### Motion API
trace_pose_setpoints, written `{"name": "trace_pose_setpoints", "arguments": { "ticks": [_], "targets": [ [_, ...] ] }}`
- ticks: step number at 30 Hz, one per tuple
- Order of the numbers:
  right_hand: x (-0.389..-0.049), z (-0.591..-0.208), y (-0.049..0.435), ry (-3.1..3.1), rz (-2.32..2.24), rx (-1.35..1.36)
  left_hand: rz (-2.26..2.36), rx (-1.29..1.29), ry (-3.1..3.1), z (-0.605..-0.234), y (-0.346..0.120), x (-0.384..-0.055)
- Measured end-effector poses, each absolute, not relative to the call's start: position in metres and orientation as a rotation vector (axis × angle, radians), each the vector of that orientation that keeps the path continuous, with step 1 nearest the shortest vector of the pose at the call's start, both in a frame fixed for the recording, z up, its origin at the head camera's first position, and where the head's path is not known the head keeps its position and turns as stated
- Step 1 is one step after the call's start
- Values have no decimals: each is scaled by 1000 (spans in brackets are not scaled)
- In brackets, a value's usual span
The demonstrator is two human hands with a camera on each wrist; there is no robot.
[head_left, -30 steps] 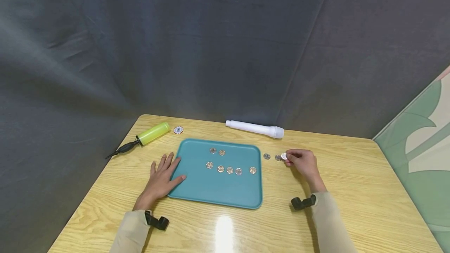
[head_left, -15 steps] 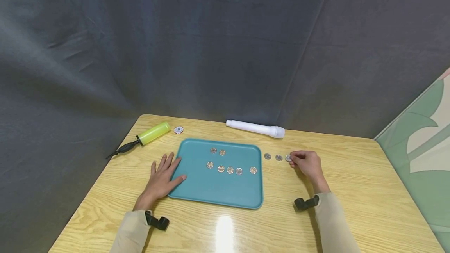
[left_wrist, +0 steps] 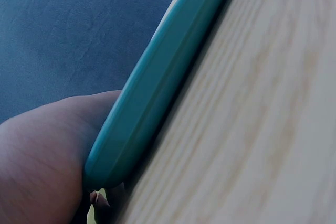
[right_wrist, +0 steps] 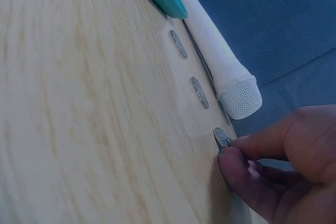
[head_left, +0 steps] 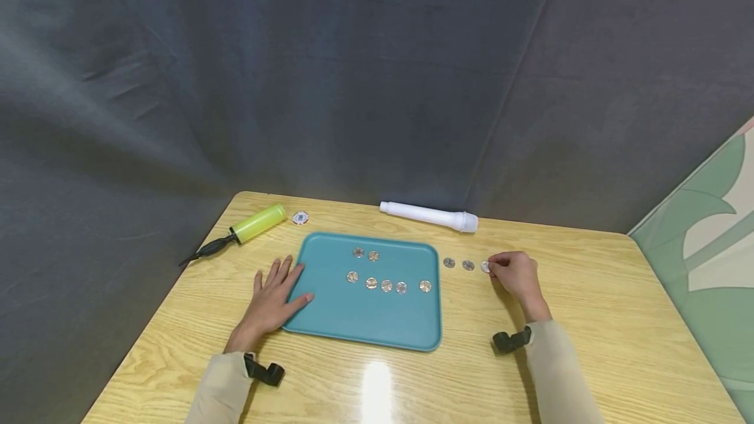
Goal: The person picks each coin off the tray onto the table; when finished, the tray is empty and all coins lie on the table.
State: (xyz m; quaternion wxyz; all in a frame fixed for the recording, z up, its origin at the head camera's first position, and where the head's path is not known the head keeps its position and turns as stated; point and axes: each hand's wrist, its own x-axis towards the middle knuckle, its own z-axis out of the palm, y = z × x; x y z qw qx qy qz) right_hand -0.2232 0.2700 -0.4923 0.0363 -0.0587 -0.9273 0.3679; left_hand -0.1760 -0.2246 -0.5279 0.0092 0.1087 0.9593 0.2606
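From where I'm standing, the person's right hand (head_left: 517, 277) is pinching a coin (right_wrist: 222, 137) between the thumb and forefinger, the other fingers curling in behind. That coin is sitting at the right end of a short line on the table (head_left: 589, 319), beyond the right side of the tray (head_left: 359, 322); whether all of it is touching the wood, I can't tell. Two more silvery coins are lying flat in that line, the middle coin (head_left: 468, 265) near the pinched one and the end coin (head_left: 449, 262) just beside the tray's rim.

The left hand (head_left: 268, 304) is resting at the tray's left edge with its fingers spreading apart, the thumb reaching in over the blue-green floor; it is gripping nothing. Seven coins are lying inside the tray: a pair (head_left: 374, 256) towards the back, a loose row of four (head_left: 386, 286) in front of them, and a single coin (head_left: 425, 286) near the right wall.

Behind the tray, a white microphone (head_left: 427, 215) is lying on its side, its mesh head pointing right. At the back left, a yellow-green hand pump (head_left: 259, 223) is lying at a slant, with a round chip (head_left: 300, 218) just beside it. A dark cloth (head_left: 377, 84) is hanging behind everything.
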Motion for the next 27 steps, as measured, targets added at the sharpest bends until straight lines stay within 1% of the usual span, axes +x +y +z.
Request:
{"name": "trace_pose_setpoints", "arguments": {
  "ticks": [18,27],
  "targets": [
    [-224,-492,269,-2848,1114,-200,829,346,3003,-528,-225,-175],
    [-225,-486,269,-2833,1102,-174,826,345,3000,-528,-225,-176]
  ]
}}
